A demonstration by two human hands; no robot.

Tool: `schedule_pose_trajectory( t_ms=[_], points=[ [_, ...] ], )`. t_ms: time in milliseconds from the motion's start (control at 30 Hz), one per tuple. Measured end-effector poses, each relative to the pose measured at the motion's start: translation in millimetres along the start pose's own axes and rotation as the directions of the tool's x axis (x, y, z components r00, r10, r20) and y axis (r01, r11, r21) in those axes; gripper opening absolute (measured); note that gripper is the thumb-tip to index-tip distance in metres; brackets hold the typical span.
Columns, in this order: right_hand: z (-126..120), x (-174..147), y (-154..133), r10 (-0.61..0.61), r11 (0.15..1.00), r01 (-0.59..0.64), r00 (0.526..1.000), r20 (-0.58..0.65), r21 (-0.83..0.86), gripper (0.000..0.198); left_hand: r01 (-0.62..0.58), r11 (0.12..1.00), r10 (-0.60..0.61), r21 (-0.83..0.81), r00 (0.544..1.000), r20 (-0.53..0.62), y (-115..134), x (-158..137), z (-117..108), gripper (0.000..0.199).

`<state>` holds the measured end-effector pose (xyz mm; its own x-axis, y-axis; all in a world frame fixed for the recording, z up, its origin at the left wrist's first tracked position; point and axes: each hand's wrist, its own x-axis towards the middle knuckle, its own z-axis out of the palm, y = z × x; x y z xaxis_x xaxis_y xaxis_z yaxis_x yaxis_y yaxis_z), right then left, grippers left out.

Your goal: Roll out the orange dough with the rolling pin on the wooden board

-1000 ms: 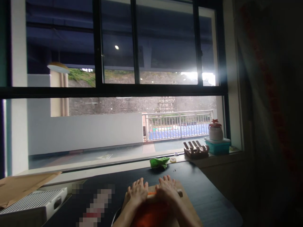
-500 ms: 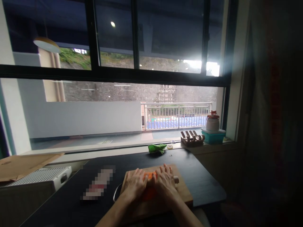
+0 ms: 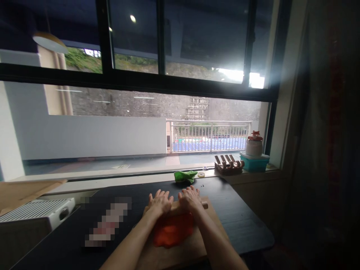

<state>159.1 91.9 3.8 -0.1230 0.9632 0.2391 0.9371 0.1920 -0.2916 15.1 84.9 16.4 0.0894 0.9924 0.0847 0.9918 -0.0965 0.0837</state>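
Observation:
A flat sheet of orange dough (image 3: 173,233) lies on a wooden board (image 3: 209,234) on the dark table (image 3: 242,221). A wooden rolling pin (image 3: 204,205) lies across the board's far end, just past the dough. My left hand (image 3: 159,202) and my right hand (image 3: 190,198) both rest palm down on the pin, side by side, fingers spread and pointing toward the window. Most of the pin is hidden under them; only its right end shows.
A green lump (image 3: 185,175) and a small tape roll (image 3: 201,174) lie at the table's far edge. On the sill stand a wooden rack (image 3: 228,164), a teal box (image 3: 254,163) and a white jar (image 3: 254,146). A white appliance (image 3: 36,212) sits at left.
Both hands have pushed the rolling pin away from me toward the window, uncovering the flattened orange dough behind them. The camera has tilted down slightly.

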Motion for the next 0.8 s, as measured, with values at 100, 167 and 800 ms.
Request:
schedule_pose_trajectory(
  t_ms=[100,167,800],
  points=[
    [4.0,2.7,1.9,0.048,0.999,-0.048,0.999,-0.024,0.006,0.040,0.005,1.000,-0.005,-0.006,0.999,0.043,-0.5,1.9,-0.9,0.054],
    [4.9,-4.2,1.7,0.059,0.998,-0.059,0.998,-0.030,0.010,0.041,-0.011,1.000,0.012,-0.008,0.998,0.062,-0.9,-4.4,-0.4,0.055],
    [-3.6,-28.2,-7.8,0.051,0.998,-0.052,0.996,-0.077,-0.018,0.035,-0.034,0.999,0.034,0.001,0.996,-0.081,0.1,-29.7,2.1,0.050]
  ],
)
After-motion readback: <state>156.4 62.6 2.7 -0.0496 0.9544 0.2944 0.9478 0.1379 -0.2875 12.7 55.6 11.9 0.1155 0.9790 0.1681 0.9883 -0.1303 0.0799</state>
